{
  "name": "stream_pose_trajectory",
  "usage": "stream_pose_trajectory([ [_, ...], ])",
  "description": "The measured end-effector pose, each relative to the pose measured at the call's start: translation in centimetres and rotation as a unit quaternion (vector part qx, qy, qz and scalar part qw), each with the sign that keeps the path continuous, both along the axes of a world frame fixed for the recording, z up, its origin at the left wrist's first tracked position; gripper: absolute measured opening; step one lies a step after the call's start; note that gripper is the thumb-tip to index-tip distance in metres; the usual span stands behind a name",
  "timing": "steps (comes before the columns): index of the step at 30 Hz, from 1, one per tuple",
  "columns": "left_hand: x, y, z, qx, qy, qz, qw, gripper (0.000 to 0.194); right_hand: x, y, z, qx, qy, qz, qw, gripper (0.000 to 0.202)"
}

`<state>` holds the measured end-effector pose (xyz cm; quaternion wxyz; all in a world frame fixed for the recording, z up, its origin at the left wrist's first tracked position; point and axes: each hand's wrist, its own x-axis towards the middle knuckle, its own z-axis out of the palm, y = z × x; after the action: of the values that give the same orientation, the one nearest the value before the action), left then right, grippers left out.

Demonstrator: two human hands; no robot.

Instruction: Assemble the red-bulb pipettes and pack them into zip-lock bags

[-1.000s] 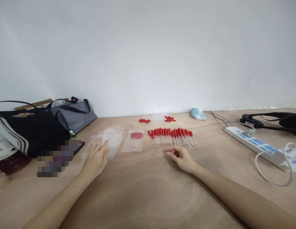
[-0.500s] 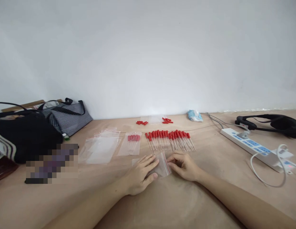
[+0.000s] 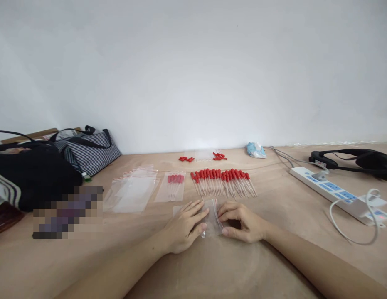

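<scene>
A small clear zip bag (image 3: 212,220) with a red line at its mouth lies on the cloth between my hands. My left hand (image 3: 186,226) rests flat over the bag's left part, fingers spread. At the mouth, on the right, my right hand (image 3: 241,222) has its fingers and thumb curled around the bag's edge. Just beyond lies a row of several red-topped clear droppers (image 3: 224,178). To their left, a clear bag (image 3: 161,193) has several such droppers in or on it. A stack of clear bags (image 3: 131,193) lies further left.
Red caps (image 3: 220,156) and clear tubes lie near the wall, with a blue-and-white packet (image 3: 256,150) to their right. A white power strip (image 3: 332,191), cables and a black headset (image 3: 352,162) are at right. Dark bags (image 3: 34,178) stand at left.
My right hand has opened somewhat, its thumb moving down toward the bag's near corner. The bag's mouth is now more bent and raised. My left hand stays nearly still.
</scene>
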<state>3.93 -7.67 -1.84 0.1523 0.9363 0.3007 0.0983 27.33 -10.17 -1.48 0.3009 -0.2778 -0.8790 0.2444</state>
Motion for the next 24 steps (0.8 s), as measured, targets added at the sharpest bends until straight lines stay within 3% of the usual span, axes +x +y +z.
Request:
stream_pose_trajectory([
  [4, 0.1, 0.1, 0.3, -0.03, -0.051, 0.038, 0.998, 0.04, 0.0, 0.0, 0.0, -0.061, -0.013, 0.041, 0.997, 0.029],
  [9, -0.5, 1.3, 1.1, -0.033, -0.145, 0.129, 0.981, 0.031, 0.5, 0.3, -0.6, -0.126, -0.021, 0.021, 0.992, 0.047],
  [15, -1.3, 1.4, 3.0, -0.011, -0.199, 0.113, 0.973, 0.029, 1.0, 1.0, -1.1, -0.236, 0.102, 0.035, 0.966, 0.07],
  [20, -1.3, 0.3, 3.1, -0.017, -0.087, -0.014, 0.996, 0.033, 0.5, 0.7, -0.1, -0.103, -0.017, 0.063, 0.993, 0.038],
  [24, -1.3, -0.1, 2.0, 0.01, 0.018, -0.06, 0.998, 0.046, 0.6, 0.4, 0.0, -0.043, -0.093, 0.045, 0.994, 0.038],
])
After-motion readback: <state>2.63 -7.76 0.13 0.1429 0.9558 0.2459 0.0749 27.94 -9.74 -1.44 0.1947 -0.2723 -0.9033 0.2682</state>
